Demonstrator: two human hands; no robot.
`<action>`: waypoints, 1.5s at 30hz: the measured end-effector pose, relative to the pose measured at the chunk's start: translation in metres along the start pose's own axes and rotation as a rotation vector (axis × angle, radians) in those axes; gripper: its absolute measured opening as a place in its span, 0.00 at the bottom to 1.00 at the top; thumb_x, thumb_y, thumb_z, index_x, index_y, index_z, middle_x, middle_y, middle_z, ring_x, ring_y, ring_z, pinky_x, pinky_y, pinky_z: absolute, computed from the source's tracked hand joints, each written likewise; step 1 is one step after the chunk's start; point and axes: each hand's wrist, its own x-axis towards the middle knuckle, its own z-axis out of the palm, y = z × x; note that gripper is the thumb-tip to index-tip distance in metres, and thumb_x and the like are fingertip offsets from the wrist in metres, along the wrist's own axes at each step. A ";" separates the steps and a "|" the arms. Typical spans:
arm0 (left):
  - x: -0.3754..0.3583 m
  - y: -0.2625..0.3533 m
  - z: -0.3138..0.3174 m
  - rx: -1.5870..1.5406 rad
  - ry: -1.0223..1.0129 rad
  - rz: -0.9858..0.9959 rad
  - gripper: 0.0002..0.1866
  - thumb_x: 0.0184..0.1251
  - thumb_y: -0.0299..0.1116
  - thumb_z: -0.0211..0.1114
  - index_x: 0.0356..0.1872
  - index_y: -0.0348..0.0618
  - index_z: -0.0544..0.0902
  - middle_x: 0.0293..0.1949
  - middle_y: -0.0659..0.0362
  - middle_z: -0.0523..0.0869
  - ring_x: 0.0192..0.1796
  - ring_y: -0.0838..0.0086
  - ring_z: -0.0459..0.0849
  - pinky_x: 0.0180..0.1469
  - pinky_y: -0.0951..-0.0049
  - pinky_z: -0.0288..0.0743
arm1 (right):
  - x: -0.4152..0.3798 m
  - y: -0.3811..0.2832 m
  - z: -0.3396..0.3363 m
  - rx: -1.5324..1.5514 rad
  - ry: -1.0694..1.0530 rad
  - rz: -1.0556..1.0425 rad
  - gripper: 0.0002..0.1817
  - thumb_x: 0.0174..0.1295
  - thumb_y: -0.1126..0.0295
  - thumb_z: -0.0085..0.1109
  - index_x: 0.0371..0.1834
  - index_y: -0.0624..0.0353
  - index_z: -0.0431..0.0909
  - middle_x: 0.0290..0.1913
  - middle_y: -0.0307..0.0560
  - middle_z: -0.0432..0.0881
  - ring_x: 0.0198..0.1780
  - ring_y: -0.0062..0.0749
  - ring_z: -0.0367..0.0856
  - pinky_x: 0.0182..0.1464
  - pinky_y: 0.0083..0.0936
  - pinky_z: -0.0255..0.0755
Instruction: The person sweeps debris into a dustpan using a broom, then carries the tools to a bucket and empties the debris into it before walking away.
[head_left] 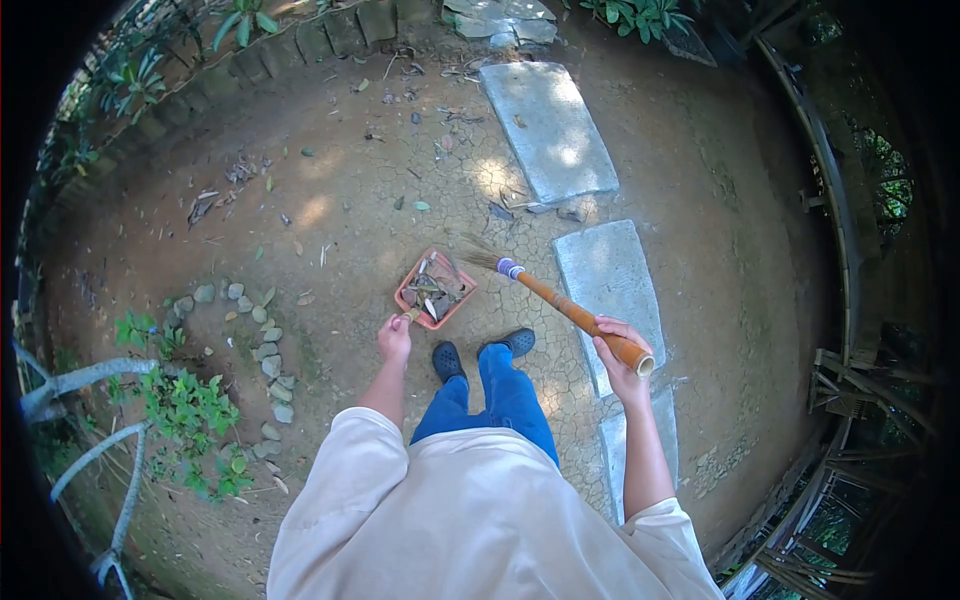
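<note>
My left hand (394, 340) is closed round the short handle of an orange-red dustpan (466, 290), which holds dry leaves and debris (433, 288). On the right, my right hand (622, 362) grips a broom (565, 305) near the hollow top end of its thick bamboo handle. The handle slants up and left to a purple binding, and thin bristles fan out just beside the dustpan's upper right edge. Whether the bristles touch the soil cannot be made out.
Pale stone slabs (550, 130) run down the right of centre. Scattered dry leaves (203, 207) lie on the cracked soil. Round stones (271, 366) curve beside a leafy plant (185, 410) and pale branches at left. A bamboo structure (840, 210) borders the right.
</note>
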 end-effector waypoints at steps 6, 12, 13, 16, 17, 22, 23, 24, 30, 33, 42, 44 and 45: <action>0.015 -0.009 0.008 -0.097 0.034 -0.054 0.27 0.64 0.48 0.70 0.61 0.43 0.83 0.53 0.51 0.89 0.55 0.64 0.87 0.59 0.66 0.76 | 0.022 0.005 0.011 0.011 -0.015 -0.030 0.11 0.56 0.84 0.68 0.41 0.62 0.84 0.48 0.51 0.88 0.56 0.38 0.86 0.62 0.32 0.76; 0.020 0.001 0.014 -0.091 0.067 -0.068 0.27 0.65 0.49 0.69 0.62 0.45 0.83 0.54 0.51 0.88 0.56 0.62 0.86 0.59 0.65 0.76 | 0.058 0.015 0.025 0.011 -0.048 -0.070 0.11 0.56 0.83 0.68 0.42 0.61 0.84 0.48 0.50 0.88 0.56 0.38 0.86 0.62 0.33 0.76; 0.023 -0.002 0.018 -0.068 0.069 -0.074 0.27 0.66 0.49 0.69 0.62 0.46 0.83 0.54 0.51 0.88 0.56 0.62 0.86 0.59 0.65 0.76 | 0.064 0.019 0.028 -0.001 -0.060 -0.088 0.11 0.56 0.83 0.68 0.42 0.61 0.84 0.49 0.50 0.88 0.56 0.38 0.86 0.62 0.33 0.76; 0.027 -0.001 0.021 -0.069 0.089 -0.034 0.27 0.66 0.50 0.68 0.62 0.46 0.83 0.55 0.52 0.88 0.57 0.62 0.86 0.59 0.65 0.76 | 0.083 0.030 0.042 -0.044 -0.088 -0.127 0.11 0.56 0.82 0.69 0.41 0.61 0.84 0.49 0.51 0.88 0.56 0.40 0.86 0.61 0.33 0.77; 0.025 0.000 0.021 -0.048 0.092 -0.048 0.27 0.66 0.50 0.69 0.62 0.46 0.83 0.55 0.52 0.88 0.57 0.61 0.86 0.59 0.65 0.76 | 0.090 0.032 0.047 -0.054 -0.104 -0.137 0.11 0.56 0.82 0.69 0.41 0.61 0.84 0.49 0.51 0.88 0.56 0.41 0.86 0.61 0.33 0.77; 0.015 0.018 0.016 -0.027 0.084 -0.058 0.30 0.69 0.42 0.70 0.66 0.34 0.77 0.49 0.58 0.88 0.48 0.77 0.85 0.52 0.75 0.77 | 0.117 0.049 0.068 -0.126 -0.181 -0.203 0.11 0.54 0.81 0.70 0.41 0.61 0.85 0.49 0.50 0.88 0.56 0.43 0.86 0.60 0.34 0.78; 0.020 0.010 0.019 -0.077 0.071 -0.079 0.30 0.69 0.42 0.70 0.66 0.34 0.76 0.49 0.59 0.88 0.46 0.77 0.84 0.50 0.75 0.77 | 0.119 0.052 0.071 -0.133 -0.220 -0.228 0.11 0.54 0.80 0.71 0.42 0.61 0.85 0.49 0.49 0.88 0.56 0.43 0.86 0.60 0.34 0.78; 0.032 -0.009 0.026 -0.127 0.059 -0.099 0.31 0.69 0.41 0.70 0.67 0.34 0.75 0.49 0.59 0.88 0.45 0.78 0.84 0.48 0.76 0.78 | 0.119 0.055 0.074 -0.138 -0.259 -0.253 0.12 0.54 0.80 0.71 0.42 0.61 0.85 0.49 0.49 0.88 0.56 0.42 0.86 0.61 0.34 0.78; 0.032 -0.024 0.027 -0.256 0.069 -0.166 0.29 0.68 0.46 0.70 0.63 0.37 0.80 0.56 0.49 0.87 0.58 0.65 0.85 0.62 0.69 0.74 | 0.113 0.041 0.064 -0.115 -0.373 -0.178 0.12 0.54 0.80 0.70 0.43 0.61 0.85 0.49 0.48 0.88 0.55 0.41 0.86 0.60 0.33 0.78; 0.034 -0.024 0.025 -0.227 0.068 -0.167 0.29 0.68 0.45 0.70 0.63 0.36 0.80 0.56 0.50 0.87 0.57 0.66 0.85 0.62 0.69 0.74 | 0.109 0.027 0.046 -0.048 -0.297 -0.044 0.12 0.55 0.80 0.70 0.44 0.61 0.86 0.49 0.48 0.89 0.55 0.40 0.87 0.60 0.32 0.78; 0.023 -0.012 0.015 -0.291 0.102 -0.188 0.27 0.67 0.42 0.70 0.63 0.37 0.80 0.52 0.53 0.88 0.53 0.70 0.86 0.58 0.72 0.75 | 0.093 0.007 0.022 -0.005 -0.188 -0.106 0.14 0.56 0.84 0.69 0.45 0.62 0.85 0.49 0.51 0.88 0.56 0.39 0.86 0.62 0.33 0.77; 0.020 -0.011 0.012 -0.314 0.123 -0.192 0.27 0.67 0.41 0.71 0.63 0.37 0.80 0.51 0.55 0.89 0.52 0.71 0.86 0.57 0.72 0.76 | 0.091 0.004 0.024 -0.034 -0.180 -0.134 0.13 0.56 0.85 0.68 0.45 0.63 0.84 0.49 0.51 0.87 0.55 0.39 0.86 0.62 0.34 0.77; 0.017 -0.010 0.010 -0.316 0.129 -0.189 0.27 0.67 0.40 0.71 0.63 0.37 0.80 0.50 0.55 0.89 0.51 0.72 0.86 0.57 0.73 0.76 | 0.089 0.003 0.026 -0.045 -0.178 -0.144 0.13 0.56 0.85 0.68 0.45 0.63 0.84 0.49 0.51 0.88 0.55 0.39 0.86 0.62 0.33 0.77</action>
